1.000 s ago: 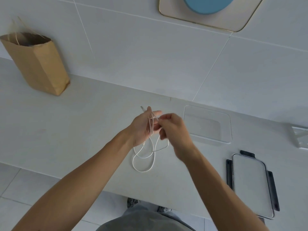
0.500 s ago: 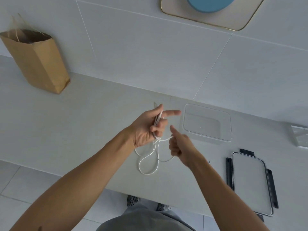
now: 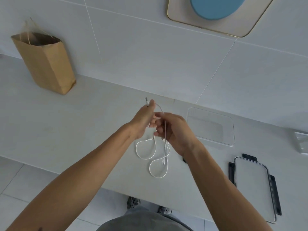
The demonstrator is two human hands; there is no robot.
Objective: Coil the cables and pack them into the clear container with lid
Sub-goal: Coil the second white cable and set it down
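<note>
The counter [image 3: 83, 130] carried everything. At its centre the left hand [image 3: 143, 120] and right hand [image 3: 175, 130] met, touching, with the cable [image 3: 155, 157] hanging from them in loops toward six o'clock. The container [image 3: 210, 126] sat just beside the right hand at three o'clock. The lid [image 3: 253, 187] lay at four o'clock, apart from the container. The paper bag [image 3: 46, 64] stood at ten o'clock against the wall [image 3: 150, 55].

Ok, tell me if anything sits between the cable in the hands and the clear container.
Nothing visible does. The white cable hangs from both hands, the clear container lies open just to their right, and the counter between is bare. The lid rests apart, nearer the front edge.
</note>
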